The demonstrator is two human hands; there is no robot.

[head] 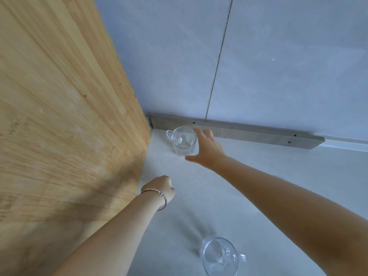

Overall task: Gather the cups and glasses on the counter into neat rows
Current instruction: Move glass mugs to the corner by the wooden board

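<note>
A clear glass cup [182,140] with a handle on its left stands upright in the far corner of the pale counter [258,176]. My right hand [206,149] is spread beside its right side, fingers by the rim and thumb near the base; whether it touches the glass is unclear. A second clear handled cup [219,255] stands near the counter's front edge, under my right forearm. My left hand [161,187], with a bracelet at the wrist, hovers curled over the counter close to the wooden panel and holds nothing.
A tall wooden side panel [69,116] walls off the left. Grey wall tiles [278,66] and a metal strip [249,132] run along the back of the counter.
</note>
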